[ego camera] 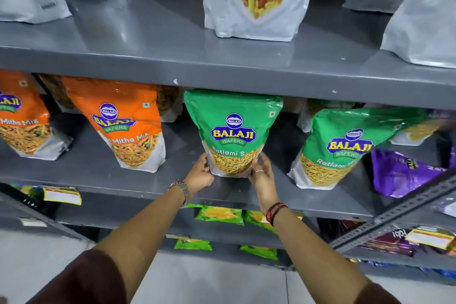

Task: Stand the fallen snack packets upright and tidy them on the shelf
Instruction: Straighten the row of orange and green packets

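A green Ratlami Sev packet (233, 128) stands upright on the grey middle shelf (138, 175), straight ahead. My left hand (198, 175) grips its lower left corner. My right hand (262, 175) presses against its lower right corner, fingers partly spread. A second green Ratlami Sev packet (345, 145) stands to the right, leaning a little. Two orange Mitha Mix packets (123, 123) (22, 118) stand to the left.
A purple packet (399, 173) lies at the far right of the middle shelf. White pouches (251, 0) stand on the upper shelf (222, 66). Small green packets (219, 215) lie on lower shelves. A perforated metal upright (394, 215) slants across the right.
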Tool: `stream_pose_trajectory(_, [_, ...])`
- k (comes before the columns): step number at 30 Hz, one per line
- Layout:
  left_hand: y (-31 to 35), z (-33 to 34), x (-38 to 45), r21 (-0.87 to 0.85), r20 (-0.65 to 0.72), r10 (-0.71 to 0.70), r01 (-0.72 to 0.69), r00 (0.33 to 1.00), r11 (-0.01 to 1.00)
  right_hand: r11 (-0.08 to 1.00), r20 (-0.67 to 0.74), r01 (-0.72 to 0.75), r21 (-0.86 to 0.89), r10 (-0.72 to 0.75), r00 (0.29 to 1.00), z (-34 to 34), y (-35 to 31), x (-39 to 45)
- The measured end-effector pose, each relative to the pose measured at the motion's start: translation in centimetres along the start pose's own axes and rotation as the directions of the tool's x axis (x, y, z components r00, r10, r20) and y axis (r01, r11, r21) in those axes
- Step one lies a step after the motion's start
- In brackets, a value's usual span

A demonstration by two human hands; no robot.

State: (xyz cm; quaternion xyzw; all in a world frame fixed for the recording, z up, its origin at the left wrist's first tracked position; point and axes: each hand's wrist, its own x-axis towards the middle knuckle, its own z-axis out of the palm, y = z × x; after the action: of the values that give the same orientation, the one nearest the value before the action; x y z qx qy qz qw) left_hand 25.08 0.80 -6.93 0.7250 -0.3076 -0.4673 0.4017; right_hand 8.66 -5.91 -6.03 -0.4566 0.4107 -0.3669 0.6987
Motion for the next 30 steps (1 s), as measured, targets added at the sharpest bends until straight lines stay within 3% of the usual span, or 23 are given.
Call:
stream_pose_trajectory(10, [1.6, 4.4, 0.6, 0.017, -0.06, 0.03, -0.029, 0.998, 0.999, 0.999, -0.112, -0.018, 0.035, 0.022, 0.993, -4.0, -0.7, 1.1])
stream_pose_trajectory(24, [1.6, 5.1, -0.8, -0.014, -0.137, 0.025, -0.027, 0.99, 1.0, 1.0, -0.08, -0.025, -0.018, 0.023, 0.997, -4.8, -0.2, 0.4])
stream_pose_trajectory(28, [1.5, 6.0, -1.1, 0.04, -0.251, 0.001, 0.009, 0.968, 0.999, 0.995, -0.069, -0.038, -0.094, 0.032, 0.997, -5.3, 0.5, 0.1])
stream_pose_trajectory(30, [1.3, 7.0, -1.7, -0.047, -0.346, -0.037, 0.022, 0.938, 0.999, 0.985, -0.08, -0.026, -0.172, 0.012, 0.997, -6.0, 1.1, -0.5])
